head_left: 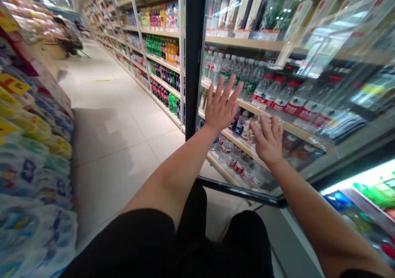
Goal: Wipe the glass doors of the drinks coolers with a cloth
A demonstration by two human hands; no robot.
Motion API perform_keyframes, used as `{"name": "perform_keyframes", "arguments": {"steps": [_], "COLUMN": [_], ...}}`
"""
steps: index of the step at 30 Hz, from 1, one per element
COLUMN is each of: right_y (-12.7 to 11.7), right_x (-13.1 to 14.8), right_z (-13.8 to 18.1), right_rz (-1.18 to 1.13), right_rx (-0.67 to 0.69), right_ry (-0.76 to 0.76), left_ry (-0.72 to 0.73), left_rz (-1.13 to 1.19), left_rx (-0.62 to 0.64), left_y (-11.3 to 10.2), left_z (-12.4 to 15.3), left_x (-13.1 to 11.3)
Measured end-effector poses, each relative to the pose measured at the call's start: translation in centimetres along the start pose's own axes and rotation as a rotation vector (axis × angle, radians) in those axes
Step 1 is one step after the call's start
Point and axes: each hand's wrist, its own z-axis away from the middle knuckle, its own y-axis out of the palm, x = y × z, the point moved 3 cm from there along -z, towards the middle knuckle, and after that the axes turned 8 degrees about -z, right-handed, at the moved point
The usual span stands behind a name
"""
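My left hand lies against the glass door with its fingers spread, holding nothing. Lower and to the right, my right hand presses a crumpled pale cloth to the same pane, fingers bent over it. Most of the cloth is hidden under the palm. A dark frame borders the door, which stands swung out from a lit cooler. Through the glass show shelves with rows of water bottles, several of them red-capped.
A lit cooler compartment with colourful bottles is at the lower right. Long drink shelves run along the aisle. Wrapped bottle packs are stacked at the left, beside the tiled floor. A person sits farther back.
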Motion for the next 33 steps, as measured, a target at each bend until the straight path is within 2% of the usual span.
{"name": "perform_keyframes", "arguments": {"steps": [2, 4, 8, 10, 15, 17, 21, 23, 26, 28, 30, 33], "right_y": [0.0, -0.4, -1.4, -1.2, 0.2, -0.2, -1.1, -0.6, 0.6, 1.0, 0.7, 0.0], "right_x": [-0.2, -1.3, -3.1, -2.7, -1.3, -1.8, -2.0, -0.7, 1.5, 1.9, 1.2, -0.3], "right_z": [-0.1, -1.4, -2.8, -1.5, 2.2, 1.6, -0.9, -1.1, -0.1, 0.3, -0.1, -1.1], "right_rz": [-0.035, -0.090, -0.129, -0.113, -0.110, -0.099, -0.104, -0.115, -0.119, -0.143, -0.178, -0.195], "right_rx": [0.069, 0.111, 0.020, 0.012, 0.137, 0.088, -0.100, -0.102, 0.002, 0.048, 0.018, -0.105], "right_ry": [0.016, 0.127, 0.348, 0.341, 0.163, 0.181, 0.318, 0.307, 0.210, 0.180, 0.203, 0.284], "left_ry": [-0.022, -0.041, -0.101, -0.101, 0.016, 0.017, 0.022, 0.027, 0.028, 0.028, 0.029, 0.023], "left_rz": [0.014, 0.038, 0.095, 0.106, 0.060, 0.038, 0.007, 0.003, 0.009, 0.005, -0.008, -0.005], "left_rx": [0.035, 0.073, 0.108, 0.115, 0.123, 0.108, 0.077, 0.061, 0.062, 0.070, 0.063, 0.058], "left_y": [-0.3, -0.4, -0.3, 0.3, 2.1, 2.5, 2.7, 2.7, 2.7, 2.6, 2.5, 2.4], "left_z": [-0.3, -0.5, 0.8, 2.5, 6.0, 6.3, 6.0, 5.9, 6.1, 6.1, 6.2, 6.1], "left_x": [0.0, -0.1, 0.0, 0.1, 0.6, 0.8, 1.0, 0.9, 0.9, 0.9, 0.8, 0.7]}}
